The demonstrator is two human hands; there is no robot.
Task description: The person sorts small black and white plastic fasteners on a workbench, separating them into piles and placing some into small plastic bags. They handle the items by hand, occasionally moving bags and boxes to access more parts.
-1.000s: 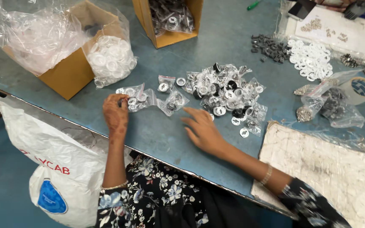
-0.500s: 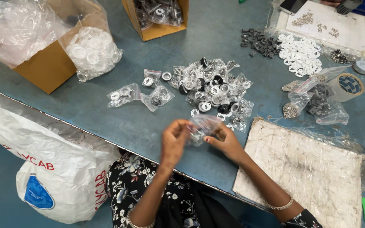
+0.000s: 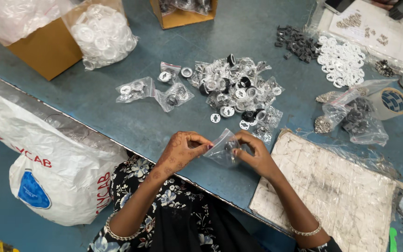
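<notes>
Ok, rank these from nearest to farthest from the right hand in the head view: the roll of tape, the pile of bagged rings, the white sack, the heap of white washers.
1. pile of bagged rings, just beyond the right hand, mid-table.
2. roll of tape, off to its right.
3. heap of white washers, far right, further up the table.
4. white sack, hanging off the table's near edge, far left.

We are pinching a small clear bag (image 3: pixel 223 150) between our left hand (image 3: pixel 181 150) and right hand (image 3: pixel 253 153), just above the near edge of the blue bench (image 3: pixel 117 121). A heap of bagged rings (image 3: pixel 239 91) is lying just beyond, and a white sack (image 3: pixel 47 158) is hanging at our left.
</notes>
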